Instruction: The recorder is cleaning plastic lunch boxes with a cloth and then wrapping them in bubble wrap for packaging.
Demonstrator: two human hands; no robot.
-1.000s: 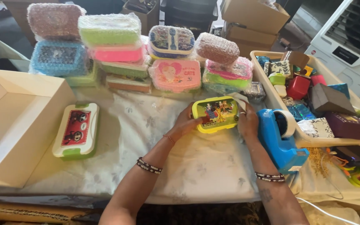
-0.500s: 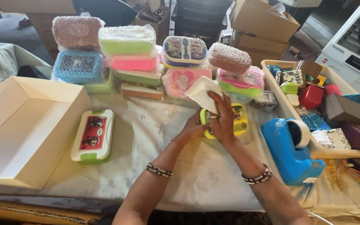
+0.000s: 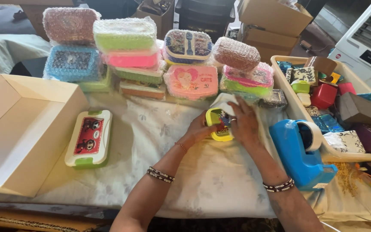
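2 hands [image 3: 237, 124] around 1 yellow lunchbox [image 3: 217, 124], possibly tilted

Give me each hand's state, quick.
Left hand: shut on the yellow box, gripping its left end.
Right hand: lies over the box's right side, fingers spread; grip cannot be told.

Right hand [image 3: 244, 124] covers most of the yellow lunch box [image 3: 218, 124]; lid picture not readable. White wrap [image 3: 223, 102] behind it mostly hidden by the fingers. Open cardboard box [image 3: 22, 129] cut off at left edge. Tray [image 3: 299, 112] at right runs out of frame. Both forearms cut at the near edge.
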